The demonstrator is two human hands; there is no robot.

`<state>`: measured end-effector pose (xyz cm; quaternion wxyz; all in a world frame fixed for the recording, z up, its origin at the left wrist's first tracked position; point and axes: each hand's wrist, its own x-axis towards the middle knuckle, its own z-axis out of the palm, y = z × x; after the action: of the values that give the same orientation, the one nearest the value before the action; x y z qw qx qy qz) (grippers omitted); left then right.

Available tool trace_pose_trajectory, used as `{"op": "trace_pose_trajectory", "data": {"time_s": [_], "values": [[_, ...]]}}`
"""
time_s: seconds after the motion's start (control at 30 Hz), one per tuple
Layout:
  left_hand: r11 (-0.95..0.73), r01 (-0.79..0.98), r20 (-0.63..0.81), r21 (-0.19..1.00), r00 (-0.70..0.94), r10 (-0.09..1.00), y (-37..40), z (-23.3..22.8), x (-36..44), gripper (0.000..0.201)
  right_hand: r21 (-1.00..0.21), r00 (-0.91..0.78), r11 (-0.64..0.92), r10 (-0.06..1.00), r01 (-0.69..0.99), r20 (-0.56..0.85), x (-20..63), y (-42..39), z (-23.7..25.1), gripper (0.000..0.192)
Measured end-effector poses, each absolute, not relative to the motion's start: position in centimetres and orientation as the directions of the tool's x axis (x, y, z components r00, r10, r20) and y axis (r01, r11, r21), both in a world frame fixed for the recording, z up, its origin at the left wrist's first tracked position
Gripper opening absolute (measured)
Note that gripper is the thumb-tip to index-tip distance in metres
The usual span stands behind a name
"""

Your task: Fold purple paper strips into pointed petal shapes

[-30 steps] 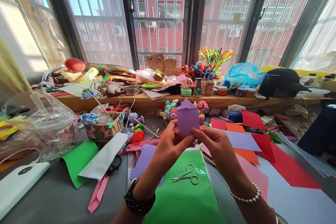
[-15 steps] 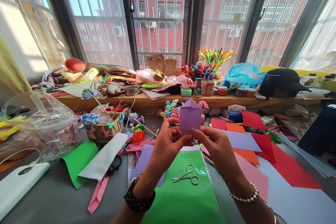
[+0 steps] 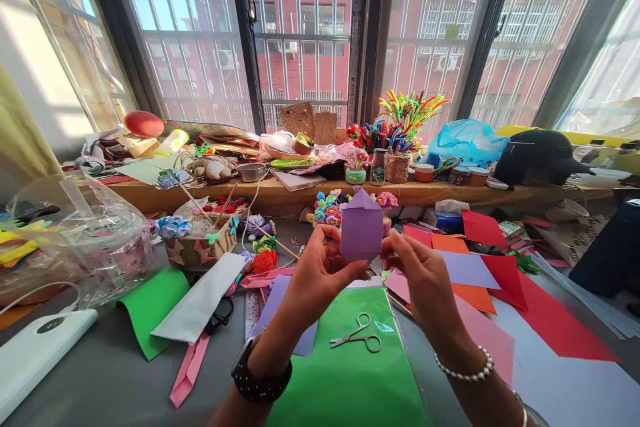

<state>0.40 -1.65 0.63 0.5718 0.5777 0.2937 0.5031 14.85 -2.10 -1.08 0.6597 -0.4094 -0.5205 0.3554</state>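
Scissors on green sheet below hands; basket left.

Both forearms were bare, no sleeves in sight. The left wrist carried a black watch with a studded, dotted band. Opposite the watch, the right wrist wore a bracelet of small white pearl-like beads.

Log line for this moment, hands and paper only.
left hand: holds purple folded paper | right hand: pinches its right edge | scissors: on green sheet
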Motion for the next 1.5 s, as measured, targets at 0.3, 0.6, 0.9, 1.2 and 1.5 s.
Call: {"op": "trace_pose_trajectory", "data": {"time_s": [0.3,0.6,0.9,1.2,1.5], "values": [[-0.168,0.152,0.038,0.974,0.621,0.783,-1.1,1.0,-2.1,0.016,-0.907,0.085,0.419,0.906,-0.05,0.414,18.0,-2.1,0.5,0.031],[-0.286,0.17,0.182,0.943,0.456,0.871,-1.0,0.9,-1.4,0.019,-0.926,-0.023,0.35,0.936,0.139,0.351,17.4,-2.7,0.6,0.014],[-0.3,0.121,0.256,0.946,0.288,0.923,-0.9,0.5,-0.9,0.021,-0.943,-0.026,0.321,0.947,0.091,0.32,17.9,-2.4,0.5,0.015],[-0.283,0.106,0.246,0.953,0.272,0.93,-1.2,0.7,-0.7,0.019,-0.933,0.021,0.351,0.935,0.083,0.354,17.6,-2.4,0.8,0.016],[-0.27,0.116,0.23,0.956,0.279,0.933,-1.2,0.9,-0.5,0.022,-0.94,-0.046,0.338,0.941,0.046,0.336,17.4,-2.4,0.4,0.016]]}}
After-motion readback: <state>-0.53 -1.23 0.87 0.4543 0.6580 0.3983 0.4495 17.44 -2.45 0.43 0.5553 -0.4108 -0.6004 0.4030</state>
